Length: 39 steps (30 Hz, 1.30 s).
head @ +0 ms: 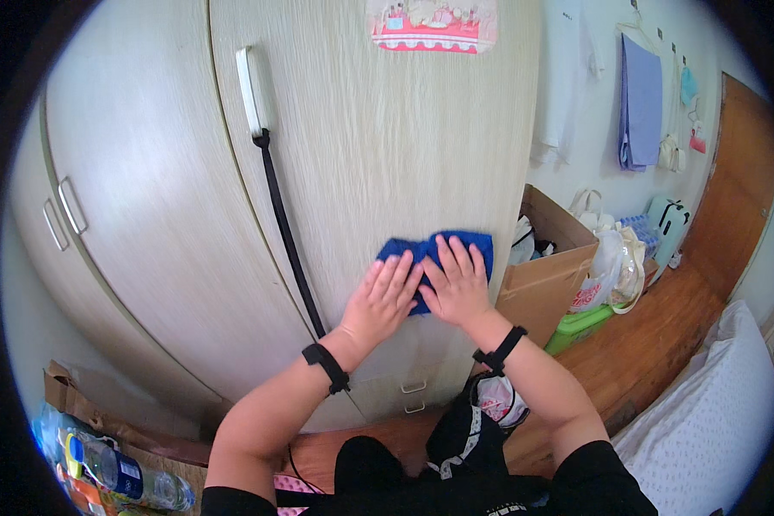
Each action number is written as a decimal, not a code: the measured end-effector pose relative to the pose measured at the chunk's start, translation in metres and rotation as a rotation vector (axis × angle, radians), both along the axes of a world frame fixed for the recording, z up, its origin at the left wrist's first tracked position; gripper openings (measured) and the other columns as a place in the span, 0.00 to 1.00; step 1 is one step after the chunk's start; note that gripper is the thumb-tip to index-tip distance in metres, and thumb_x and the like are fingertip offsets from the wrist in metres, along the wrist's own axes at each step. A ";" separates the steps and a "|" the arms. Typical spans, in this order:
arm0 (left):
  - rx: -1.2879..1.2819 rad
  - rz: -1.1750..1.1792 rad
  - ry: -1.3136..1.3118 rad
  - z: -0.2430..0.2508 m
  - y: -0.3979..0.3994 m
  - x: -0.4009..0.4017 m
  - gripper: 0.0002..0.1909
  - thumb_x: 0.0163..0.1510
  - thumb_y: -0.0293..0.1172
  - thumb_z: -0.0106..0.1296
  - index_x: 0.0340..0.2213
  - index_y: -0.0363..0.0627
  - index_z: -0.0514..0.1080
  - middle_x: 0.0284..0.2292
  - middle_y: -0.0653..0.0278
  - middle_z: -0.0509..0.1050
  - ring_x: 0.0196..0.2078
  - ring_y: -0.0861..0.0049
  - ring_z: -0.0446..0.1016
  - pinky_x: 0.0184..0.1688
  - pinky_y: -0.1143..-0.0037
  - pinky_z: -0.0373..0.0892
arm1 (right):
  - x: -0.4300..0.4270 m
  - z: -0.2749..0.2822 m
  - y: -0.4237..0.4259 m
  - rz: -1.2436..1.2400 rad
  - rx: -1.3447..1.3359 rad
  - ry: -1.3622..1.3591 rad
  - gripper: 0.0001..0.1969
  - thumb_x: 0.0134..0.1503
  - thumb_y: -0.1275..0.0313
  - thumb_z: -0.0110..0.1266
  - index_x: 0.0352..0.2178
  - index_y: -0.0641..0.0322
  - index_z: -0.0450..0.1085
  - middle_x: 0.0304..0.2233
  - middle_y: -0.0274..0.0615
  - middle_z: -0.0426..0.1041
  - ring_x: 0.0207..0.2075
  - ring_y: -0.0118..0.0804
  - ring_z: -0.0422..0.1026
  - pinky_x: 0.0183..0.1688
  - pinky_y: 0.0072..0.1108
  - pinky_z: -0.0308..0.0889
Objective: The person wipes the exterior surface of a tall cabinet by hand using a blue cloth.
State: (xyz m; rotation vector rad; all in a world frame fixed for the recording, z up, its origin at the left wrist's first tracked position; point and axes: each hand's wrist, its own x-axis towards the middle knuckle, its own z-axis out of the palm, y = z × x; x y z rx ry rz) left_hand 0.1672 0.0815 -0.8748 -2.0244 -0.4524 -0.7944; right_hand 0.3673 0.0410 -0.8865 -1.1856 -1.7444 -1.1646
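Both my hands press a blue cloth [480, 244] flat against the pale wood-grain wardrobe door [374, 161]. Fingers spread a little, my left hand [382, 293] lies over the cloth's left part. On its right part rests my right hand [456, 284], palm down with the fingers apart. The two hands nearly meet at the thumbs, and much of the cloth is hidden under them. A white door handle [253, 90] is up to the left, with a black strap [284, 226] tied to it and hanging down. Each wrist wears a black band.
Right of the wardrobe stands an open cardboard box [545, 277], with bags [603, 258] and a green bin [574, 329] beyond. A bed [703, 419] is at the lower right. Plastic bottles [129, 474] lie lower left. Small drawer handles [414, 387] stick out low down.
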 end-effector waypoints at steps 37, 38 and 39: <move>0.290 -0.004 -0.265 0.269 -0.014 0.061 0.32 0.59 0.40 0.41 0.59 0.29 0.54 0.60 0.38 0.53 0.65 0.49 0.50 0.67 0.60 0.46 | 0.037 0.276 0.003 -0.005 0.463 -0.045 0.27 0.57 0.63 0.46 0.59 0.53 0.59 0.61 0.58 0.55 0.61 0.61 0.54 0.63 0.47 0.47; 0.239 -0.020 -0.251 0.268 -0.015 0.060 0.34 0.58 0.42 0.42 0.59 0.28 0.53 0.61 0.35 0.51 0.66 0.47 0.47 0.68 0.59 0.43 | 0.037 0.275 0.003 0.011 0.457 -0.037 0.27 0.57 0.63 0.46 0.59 0.53 0.59 0.61 0.58 0.55 0.61 0.61 0.54 0.63 0.47 0.47; 0.242 -0.020 -0.249 0.266 -0.017 0.059 0.34 0.58 0.42 0.42 0.59 0.28 0.53 0.61 0.35 0.51 0.66 0.47 0.47 0.68 0.59 0.43 | 0.036 0.273 0.003 0.024 0.451 -0.028 0.28 0.57 0.62 0.46 0.59 0.52 0.59 0.61 0.58 0.55 0.61 0.61 0.54 0.63 0.47 0.47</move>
